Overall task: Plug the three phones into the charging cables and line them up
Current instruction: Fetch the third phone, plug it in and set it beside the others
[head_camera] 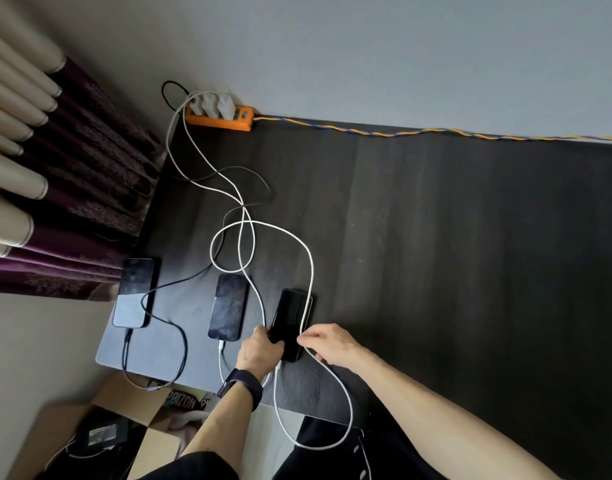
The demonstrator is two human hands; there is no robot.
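Note:
Three phones lie in a row near the front edge of a dark table (436, 237). The left phone (134, 292) has a black cable (180, 344) plugged into its near end. A white cable (222, 351) runs into the near end of the middle phone (228, 307). The right phone (292, 317), black, lies slightly tilted. My left hand (259, 351) grips its lower left edge. My right hand (327, 344) pinches a second white cable (342, 386) that lies over this phone's right side. The phone's near end is hidden by my hands.
An orange power strip (221, 118) with white chargers sits at the table's back left corner, its braided cord (419, 133) running along the wall. Purple curtains (72, 168) hang at left. An open cardboard box (124, 420) stands on the floor below the table's front edge.

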